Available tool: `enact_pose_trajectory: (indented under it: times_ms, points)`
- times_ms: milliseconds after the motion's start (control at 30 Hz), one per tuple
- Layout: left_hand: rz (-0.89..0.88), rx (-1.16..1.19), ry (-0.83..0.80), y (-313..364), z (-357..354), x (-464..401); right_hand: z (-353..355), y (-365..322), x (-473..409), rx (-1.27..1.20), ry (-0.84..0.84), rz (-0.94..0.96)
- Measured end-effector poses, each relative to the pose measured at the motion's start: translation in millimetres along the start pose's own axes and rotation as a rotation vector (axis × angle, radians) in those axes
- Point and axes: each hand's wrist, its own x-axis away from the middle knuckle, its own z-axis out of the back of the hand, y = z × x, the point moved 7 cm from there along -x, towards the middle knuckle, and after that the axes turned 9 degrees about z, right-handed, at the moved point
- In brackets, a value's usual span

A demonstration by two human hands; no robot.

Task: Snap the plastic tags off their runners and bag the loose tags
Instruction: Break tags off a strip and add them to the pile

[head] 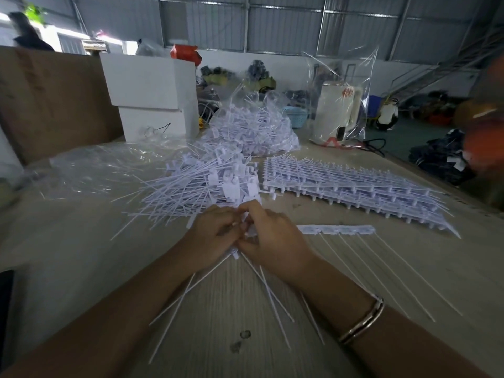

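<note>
My left hand (215, 236) and my right hand (272, 238) meet at the table's middle, both closed on a white runner strip of tags (338, 229) whose free end runs out to the right. Thin white tails fan toward me under my wrists. Just beyond my fingers lies a heap of loose tags (201, 184). A stack of unbroken runners (351, 184) lies to the right of that heap. Farther back sits a clear bag filled with tags (253, 129).
Flat clear bags (109, 165) lie at the left. White boxes (152, 94) stand at the back left beside a cardboard sheet (51, 102). A white kettle in a plastic bag (338, 110) stands at the back right. The table's right edge (436, 184) drops to the floor.
</note>
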Motion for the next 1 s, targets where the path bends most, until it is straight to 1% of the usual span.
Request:
enact_pose_trajectory:
  times_ms: [100,167,267,333,433,500,600,700,800,867,933,1000]
  points:
    - [0.036,0.026,0.06,-8,8,-1,7,10,5,0.03,0.013,-0.129]
    - [0.022,0.006,0.056,-10,10,0,8,17,10,0.089,-0.042,-0.173]
    - [-0.019,-0.068,0.066,-8,11,1,3,24,15,0.136,-0.162,-0.184]
    - [-0.038,-0.126,0.067,-5,10,2,5,26,14,0.137,-0.167,-0.195]
    - [-0.056,-0.133,0.06,-5,14,4,8,27,11,0.21,-0.175,-0.162]
    - [-0.068,-0.141,0.047,-5,16,5,7,29,12,0.138,-0.189,-0.181]
    - [-0.075,-0.175,0.044,-6,18,3,5,37,13,-0.068,-0.161,-0.226]
    - [-0.053,-0.168,0.027,-7,17,1,6,38,12,-0.157,-0.13,-0.236]
    - [-0.072,-0.105,0.01,-7,17,-1,5,36,12,-0.264,-0.092,-0.235]
    - [-0.096,0.001,-0.021,-2,17,0,6,34,10,-0.307,-0.073,-0.234]
    - [-0.046,0.153,-0.042,-1,17,-1,4,29,9,-0.32,-0.06,-0.216]
    - [0.036,0.352,-0.045,-6,19,0,2,25,8,-0.366,-0.043,-0.214]
